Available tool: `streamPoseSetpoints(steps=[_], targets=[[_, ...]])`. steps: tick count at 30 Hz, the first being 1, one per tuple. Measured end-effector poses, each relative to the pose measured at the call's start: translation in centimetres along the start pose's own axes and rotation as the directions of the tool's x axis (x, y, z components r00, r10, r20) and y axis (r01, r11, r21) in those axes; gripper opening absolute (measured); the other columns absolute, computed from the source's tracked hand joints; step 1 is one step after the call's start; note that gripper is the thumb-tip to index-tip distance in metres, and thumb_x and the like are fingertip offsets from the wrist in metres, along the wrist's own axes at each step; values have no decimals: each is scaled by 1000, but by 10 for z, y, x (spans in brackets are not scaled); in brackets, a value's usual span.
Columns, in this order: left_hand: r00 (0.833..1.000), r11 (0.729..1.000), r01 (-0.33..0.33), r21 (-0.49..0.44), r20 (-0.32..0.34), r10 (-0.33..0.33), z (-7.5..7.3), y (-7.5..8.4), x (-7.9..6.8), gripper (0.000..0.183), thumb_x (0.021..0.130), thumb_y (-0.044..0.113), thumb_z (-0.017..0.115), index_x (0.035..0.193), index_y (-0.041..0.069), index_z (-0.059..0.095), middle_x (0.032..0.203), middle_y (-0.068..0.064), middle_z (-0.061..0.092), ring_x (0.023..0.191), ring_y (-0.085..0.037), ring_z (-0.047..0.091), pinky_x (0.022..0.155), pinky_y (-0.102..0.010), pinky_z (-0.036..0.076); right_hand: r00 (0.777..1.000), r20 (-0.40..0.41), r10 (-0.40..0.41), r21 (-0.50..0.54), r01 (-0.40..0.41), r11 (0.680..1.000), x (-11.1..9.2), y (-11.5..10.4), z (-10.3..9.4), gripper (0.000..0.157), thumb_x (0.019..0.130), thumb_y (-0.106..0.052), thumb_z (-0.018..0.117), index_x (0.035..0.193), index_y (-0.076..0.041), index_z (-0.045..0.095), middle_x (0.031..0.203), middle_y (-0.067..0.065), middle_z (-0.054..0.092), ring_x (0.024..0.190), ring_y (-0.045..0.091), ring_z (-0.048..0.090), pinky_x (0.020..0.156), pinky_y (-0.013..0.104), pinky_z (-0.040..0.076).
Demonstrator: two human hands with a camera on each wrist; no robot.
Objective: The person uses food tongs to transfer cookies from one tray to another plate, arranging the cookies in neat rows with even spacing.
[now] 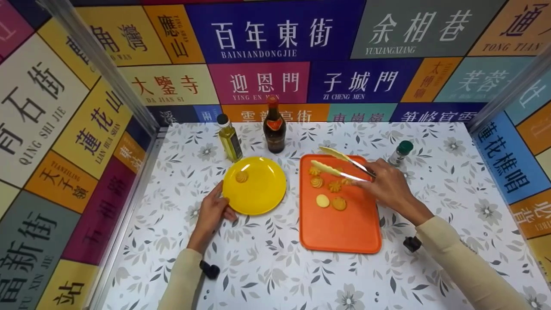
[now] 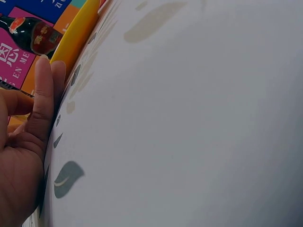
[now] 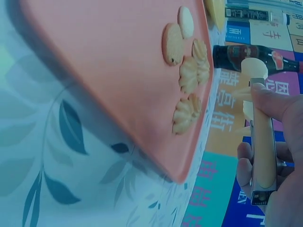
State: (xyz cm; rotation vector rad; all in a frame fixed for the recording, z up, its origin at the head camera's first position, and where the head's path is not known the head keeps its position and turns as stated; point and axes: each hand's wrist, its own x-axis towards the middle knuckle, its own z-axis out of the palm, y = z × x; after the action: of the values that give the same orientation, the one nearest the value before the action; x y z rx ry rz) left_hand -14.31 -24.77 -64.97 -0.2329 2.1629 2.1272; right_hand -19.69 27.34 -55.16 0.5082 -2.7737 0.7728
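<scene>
Leaves and grey flowers pattern the white table (image 1: 267, 267), where two cream sleeves (image 1: 183, 275) reach in, each with one small black device (image 1: 210, 270) at the wrist. One orange tray (image 1: 340, 234) lies to the right, bearing at least six biscuits (image 1: 339, 203); tongs (image 1: 346, 175) hide part of the group, so the full count is unclear. One is pale and smooth, one round and browner, the others golden and ridged. Left of it sits one yellow plate (image 1: 258, 193) with a single swirled biscuit (image 1: 242, 176) towards its far left. The left hand (image 1: 212, 211) touches this plate's rim; whether its grip pinches it, I cannot tell. The right hand (image 1: 389, 185) has its grip wrapped round the one pair of tongs, whose two cream-yellow tips stand apart over the tray's far half. Beyond stand one green-capped jar (image 1: 402, 151), one bottle of yellow liquid (image 1: 230, 140) and one dark bottle (image 1: 274, 129), before coloured wall panels (image 1: 275, 34).
</scene>
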Motion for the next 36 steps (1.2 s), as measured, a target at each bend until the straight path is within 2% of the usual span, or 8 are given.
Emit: streamPoseSetpoints(steps=[8, 14, 18, 24, 30, 36], targets=[[1000, 1000, 10, -19, -5, -10, 0, 0, 1, 66, 109, 5, 55, 173, 16, 39, 77, -27, 72, 58, -30, 73, 57, -38, 67, 999, -45, -7, -24, 6, 1000, -6, 12, -8, 52, 83, -30, 99, 118, 4, 81, 83, 9, 58, 70, 23, 50, 60, 36, 40], [1000, 1000, 21, -14, -4, -21, 1, -1, 2, 65, 110, 7, 55, 173, 18, 39, 78, -26, 73, 58, -30, 73, 58, -38, 67, 1000, -18, 6, -32, -7, 999, -11, 20, -13, 46, 85, -28, 97, 114, 4, 80, 82, 11, 59, 69, 23, 50, 60, 36, 40], [1000, 1000, 21, -10, -2, -21, 0, -1, 1, 66, 111, 7, 55, 173, 18, 38, 79, -26, 73, 58, -29, 72, 59, -37, 67, 1000, 8, 21, -44, -20, 999, -14, 24, -17, 47, 86, -28, 97, 116, 4, 80, 85, 12, 60, 71, 23, 52, 61, 36, 43], [1000, 1000, -2, -23, 8, 2, 0, 0, 1, 65, 111, 5, 54, 173, 13, 36, 79, -26, 73, 58, -27, 73, 59, -35, 67, 1000, -5, 14, -59, -15, 998, -17, 31, -23, 48, 86, -30, 97, 116, 4, 80, 87, 12, 63, 74, 25, 55, 62, 39, 46], [1000, 1000, 3, -27, 2, -3, 0, 1, 1, 65, 111, 6, 56, 173, 15, 37, 79, -27, 74, 59, -27, 73, 59, -35, 67, 1000, 21, 13, -78, -12, 997, -18, 37, -28, 52, 86, -32, 97, 119, 5, 80, 91, 14, 66, 73, 26, 57, 63, 41, 50], [1000, 1000, 17, -23, 0, -17, 0, 0, 1, 66, 110, 6, 56, 173, 14, 37, 79, -26, 73, 58, -28, 73, 58, -36, 67, 999, 48, -12, -101, 17, 995, -17, 42, -32, 53, 85, -31, 97, 119, 6, 80, 90, 15, 65, 70, 25, 54, 59, 38, 45]])
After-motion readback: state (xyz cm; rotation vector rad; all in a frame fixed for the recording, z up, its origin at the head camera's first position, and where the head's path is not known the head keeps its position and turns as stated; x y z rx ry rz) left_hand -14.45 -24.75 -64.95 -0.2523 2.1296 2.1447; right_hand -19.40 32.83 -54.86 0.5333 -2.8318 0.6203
